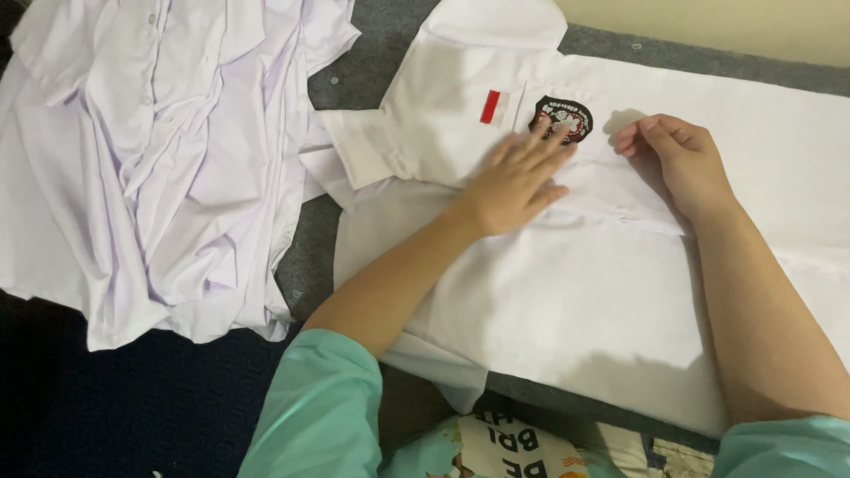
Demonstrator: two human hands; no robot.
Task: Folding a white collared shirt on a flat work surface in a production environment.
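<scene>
Left hand point(513, 181) spread flat on smooth white shirt point(575, 301), right hand point(677, 159) curled, pressing fabric, crumpled shirts point(159, 159) beside

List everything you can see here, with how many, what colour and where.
white shirt: one, white, spread flat at centre and right
round badge: one, dark, on that shirt's chest
flag patch: one, red and white, left of the badge
pile of shirts: one heap, white, crumpled at left
grey surface: one, grey, under the shirts
left hand: one, flat on the shirt, fingers reaching the badge
right hand: one, resting on the shirt right of the badge
sleeves: two, mint green, bottom edge
</scene>
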